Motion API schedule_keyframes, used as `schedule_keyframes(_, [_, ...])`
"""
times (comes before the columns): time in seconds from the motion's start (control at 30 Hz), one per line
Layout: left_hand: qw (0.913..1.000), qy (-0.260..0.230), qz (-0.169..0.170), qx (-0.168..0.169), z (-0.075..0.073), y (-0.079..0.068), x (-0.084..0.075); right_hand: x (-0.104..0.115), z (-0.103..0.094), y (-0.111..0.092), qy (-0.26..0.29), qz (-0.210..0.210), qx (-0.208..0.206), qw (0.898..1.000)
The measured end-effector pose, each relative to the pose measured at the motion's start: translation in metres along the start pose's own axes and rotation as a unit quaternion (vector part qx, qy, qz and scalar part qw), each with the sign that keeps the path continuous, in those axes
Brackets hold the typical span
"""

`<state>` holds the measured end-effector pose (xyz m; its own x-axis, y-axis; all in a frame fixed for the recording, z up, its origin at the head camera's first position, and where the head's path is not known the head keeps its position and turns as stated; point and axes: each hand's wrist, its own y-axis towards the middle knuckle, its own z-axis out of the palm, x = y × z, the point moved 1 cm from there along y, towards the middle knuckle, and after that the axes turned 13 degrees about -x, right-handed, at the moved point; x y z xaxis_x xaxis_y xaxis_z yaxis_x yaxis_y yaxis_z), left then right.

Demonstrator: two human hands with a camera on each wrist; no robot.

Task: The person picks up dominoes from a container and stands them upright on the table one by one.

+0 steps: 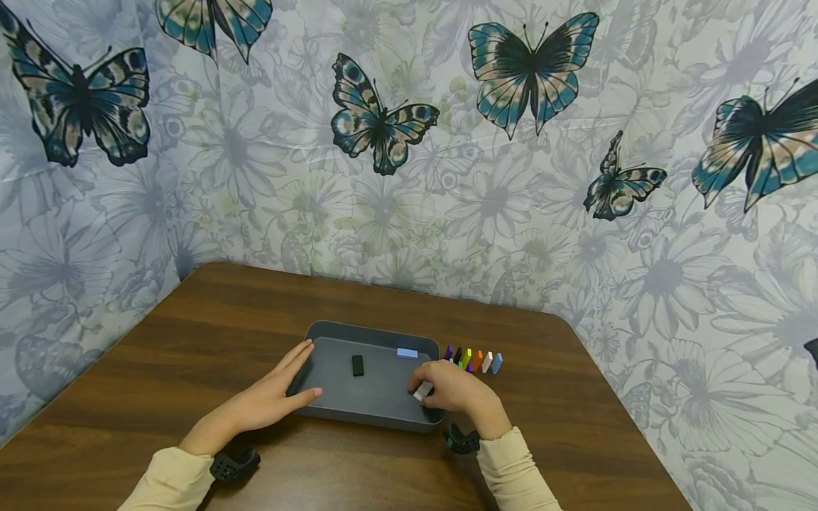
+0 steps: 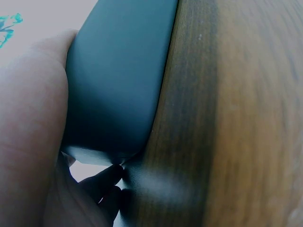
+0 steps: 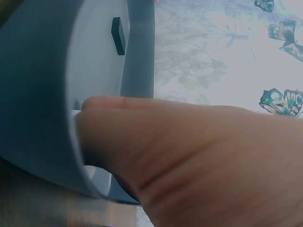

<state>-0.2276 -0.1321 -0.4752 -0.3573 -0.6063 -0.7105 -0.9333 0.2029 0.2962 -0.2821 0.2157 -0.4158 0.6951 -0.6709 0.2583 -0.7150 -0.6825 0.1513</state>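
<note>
A grey rectangular tray [image 1: 383, 415] lies on the wooden table. My left hand [image 1: 271, 394] is at its left end, fingers extended along the side and thumb over the near rim. Inside the tray's right end, my right hand [image 1: 454, 389] pinches a small white block [image 1: 422, 391] between thumb and fingers, low over the tray floor. The right wrist view hides most of that block behind the hand. A black block [image 1: 357, 365] lies flat left of the tray's middle, and a light blue block [image 1: 407, 353] lies near the far wall.
Just right of the tray stands a row of several small blocks, among them an orange block [image 1: 477, 360], a white block [image 1: 488, 362] and a blue block [image 1: 497, 363]. Behind the wooden table [image 1: 275, 287] is a wall covering [image 1: 396, 227] with butterflies and flowers.
</note>
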Motion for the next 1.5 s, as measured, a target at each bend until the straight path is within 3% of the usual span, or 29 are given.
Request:
schedule_keyframes(0.3, [1.0000, -0.004, 0.001, 0.002, -0.0020, -0.0009, -0.0014, 0.0008, 0.0004, 0.0003, -0.026, -0.022, -0.019, 0.999])
schedule_keyframes(1.5, [0.9999, -0.010, -0.007, 0.001, 0.0023, -0.0002, 0.0000, -0.0036, -0.0079, -0.0002, 0.045, -0.019, -0.053, 0.997])
